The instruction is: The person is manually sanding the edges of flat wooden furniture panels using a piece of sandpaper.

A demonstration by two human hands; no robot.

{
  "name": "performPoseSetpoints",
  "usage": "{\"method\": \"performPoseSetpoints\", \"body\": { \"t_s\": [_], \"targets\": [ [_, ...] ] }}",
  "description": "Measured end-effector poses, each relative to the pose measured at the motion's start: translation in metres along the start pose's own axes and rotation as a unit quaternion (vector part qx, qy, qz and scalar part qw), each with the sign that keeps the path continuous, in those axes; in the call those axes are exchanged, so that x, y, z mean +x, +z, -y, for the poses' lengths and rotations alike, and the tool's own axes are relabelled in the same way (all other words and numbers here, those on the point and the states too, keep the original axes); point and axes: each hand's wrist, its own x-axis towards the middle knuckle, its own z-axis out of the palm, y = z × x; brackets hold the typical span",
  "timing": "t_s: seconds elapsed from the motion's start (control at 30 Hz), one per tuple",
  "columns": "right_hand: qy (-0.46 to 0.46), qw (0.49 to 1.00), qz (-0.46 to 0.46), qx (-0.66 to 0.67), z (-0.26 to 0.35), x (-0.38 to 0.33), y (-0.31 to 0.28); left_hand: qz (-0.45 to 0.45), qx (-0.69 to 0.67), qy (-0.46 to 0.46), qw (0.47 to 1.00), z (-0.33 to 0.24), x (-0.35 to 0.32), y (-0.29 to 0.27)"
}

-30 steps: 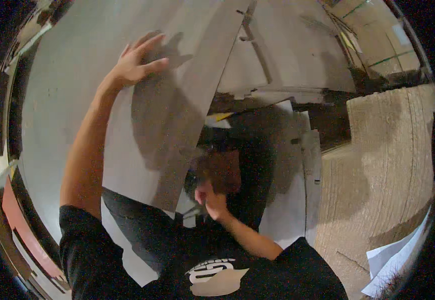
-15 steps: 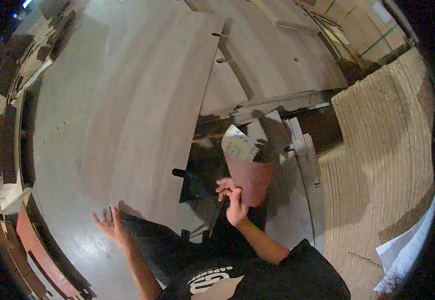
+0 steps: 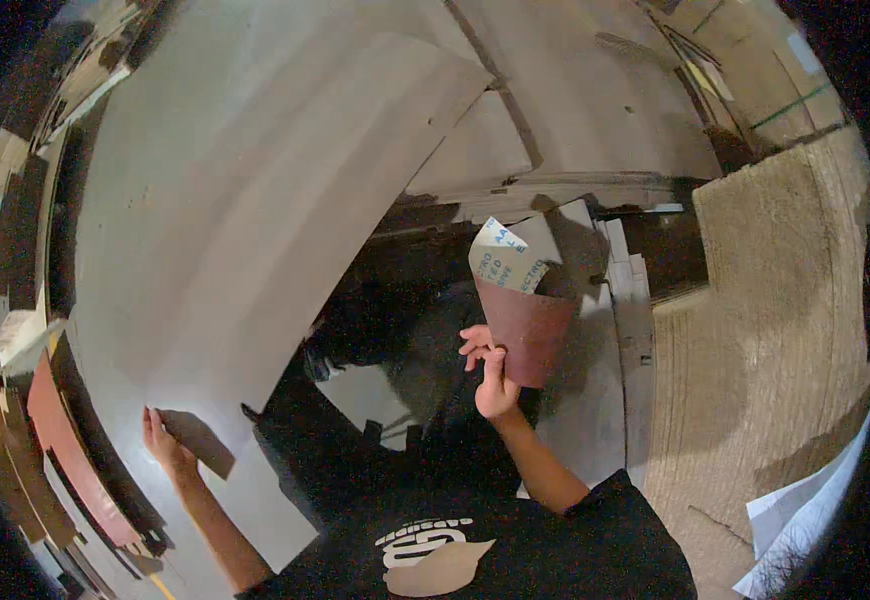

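Observation:
My right hand (image 3: 490,368) is raised in front of my chest and pinches a curled sheet of reddish-brown sandpaper (image 3: 523,325), whose white printed back folds over at the top. My left hand (image 3: 161,438) rests flat, fingers apart, on the near left part of a large pale grey board (image 3: 245,200) that spreads across the left half of the view. The hand casts a dark shadow on the board beside it.
More flat boards (image 3: 575,110) lie stacked beyond the large one. A rough chipboard sheet (image 3: 765,330) lies at the right, with white paper (image 3: 805,520) at its lower corner. Wood offcuts and a red strip (image 3: 65,450) line the left rim.
My left hand has come down from the far part of the board to its near left edge. My right hand has lifted the sandpaper, which now curls upright.

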Motion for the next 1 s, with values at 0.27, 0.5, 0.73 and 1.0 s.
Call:
{"method": "performPoseSetpoints", "body": {
  "t_s": [0.27,0.5,0.73,1.0],
  "targets": [
    [-0.042,0.991,0.063,-0.109,0.02,0.019,-0.001,0.077,0.054,-0.056,0.994,-0.008,0.093,-0.054],
    [-0.125,0.985,0.036,-0.114,0.025,0.055,0.024,0.018,0.186,0.011,0.982,-0.014,0.161,-0.019],
    [-0.347,0.84,0.022,-0.416,0.045,0.132,0.085,-0.087,0.419,0.079,0.9,0.001,0.188,0.006],
    [-0.177,0.945,0.092,-0.258,0.009,0.161,0.1,-0.106,0.46,0.129,0.872,0.004,0.172,0.024]
  ]
}}
